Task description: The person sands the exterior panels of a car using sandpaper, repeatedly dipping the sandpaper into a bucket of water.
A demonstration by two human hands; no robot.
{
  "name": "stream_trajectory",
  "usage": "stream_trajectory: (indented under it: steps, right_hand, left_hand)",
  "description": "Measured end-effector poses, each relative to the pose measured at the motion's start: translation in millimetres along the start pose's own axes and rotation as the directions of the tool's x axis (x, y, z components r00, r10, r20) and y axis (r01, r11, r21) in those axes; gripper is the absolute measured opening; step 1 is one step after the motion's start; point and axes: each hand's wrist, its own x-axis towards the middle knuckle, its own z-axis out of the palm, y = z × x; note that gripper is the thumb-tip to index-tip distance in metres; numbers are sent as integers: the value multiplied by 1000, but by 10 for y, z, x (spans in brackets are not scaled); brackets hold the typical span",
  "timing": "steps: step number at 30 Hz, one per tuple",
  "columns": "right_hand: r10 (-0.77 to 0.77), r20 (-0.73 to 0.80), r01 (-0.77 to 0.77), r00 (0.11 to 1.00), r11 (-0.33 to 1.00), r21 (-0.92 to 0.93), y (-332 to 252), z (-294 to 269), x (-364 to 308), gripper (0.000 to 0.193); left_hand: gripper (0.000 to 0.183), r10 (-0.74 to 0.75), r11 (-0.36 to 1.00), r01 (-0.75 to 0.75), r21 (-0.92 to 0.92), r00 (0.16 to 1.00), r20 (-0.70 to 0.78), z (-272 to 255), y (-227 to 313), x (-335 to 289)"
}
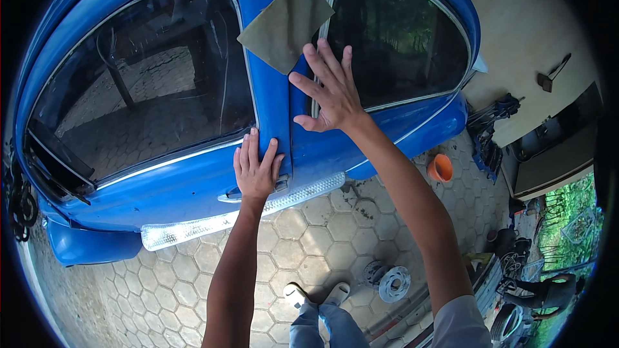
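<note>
A blue car (pixel 273 106) with rounded lines stands in front of me, its side toward me. An olive-brown sheet (pixel 287 22), slightly rippled, lies against the pillar between the two side windows; whether it is sandpaper or cloth I cannot tell. Just below the sheet, my right hand (pixel 331 90) is open with fingers spread, over the door seam and the edge of the rear window (pixel 400 38). My left hand (pixel 256 171) rests flat on the door below the corner of the front window (pixel 161 71), partly covering the door handle (pixel 230 197).
Beneath the door runs a bright patterned metal running board (pixel 193 228). On the hexagonal pavers (pixel 300 225) stand an orange bucket (pixel 440 168) and a pale ring-shaped part (pixel 394 283). At right are dark engine-like parts (pixel 490 135), a tyre (pixel 507 322) and another person (pixel 548 293).
</note>
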Motion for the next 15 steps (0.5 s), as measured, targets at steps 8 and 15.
stream_trajectory:
  steps: [8,15]
  right_hand:
    - [432,-289,-472,855,877,-86,-151,389,-839,71]
    - [447,-286,-485,848,872,-74,-146,414,-810,66]
  left_hand:
    - [41,-11,1000,11,2,1000,23,-4,49,-32]
    - [43,211,920,-283,-270,940,-267,-662,198,930]
